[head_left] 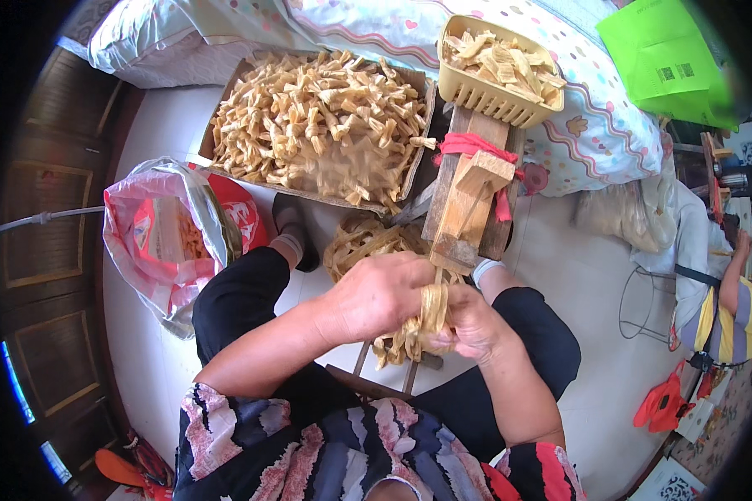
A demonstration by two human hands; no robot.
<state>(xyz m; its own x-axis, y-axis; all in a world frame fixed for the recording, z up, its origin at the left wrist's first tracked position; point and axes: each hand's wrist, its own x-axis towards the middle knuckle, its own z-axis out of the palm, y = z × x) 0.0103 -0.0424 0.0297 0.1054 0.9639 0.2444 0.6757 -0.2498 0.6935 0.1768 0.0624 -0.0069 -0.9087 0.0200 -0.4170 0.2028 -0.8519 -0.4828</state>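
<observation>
My left hand (384,292) and my right hand (472,324) are close together in front of a wooden block stand (468,213). Between them a flat, tan, pliable strip (434,307) is looped at a thin rod that sticks out of the stand toward me. The fingers of both hands are closed on this strip, partly hidden behind it and my knuckles. Below my hands hangs a bunch of similar strips (397,346). Just beyond my left hand lies a heap of loose long strips (368,242). Red cloth (476,146) is tied round the stand.
A cardboard box (422,159) heaped with knotted tan pieces stands ahead. A yellow plastic basket (493,98) with flat pieces sits atop the stand's far end. At left is an open pink-lined bag (142,284). Another person (727,309) is at far right, near a wire frame (647,305).
</observation>
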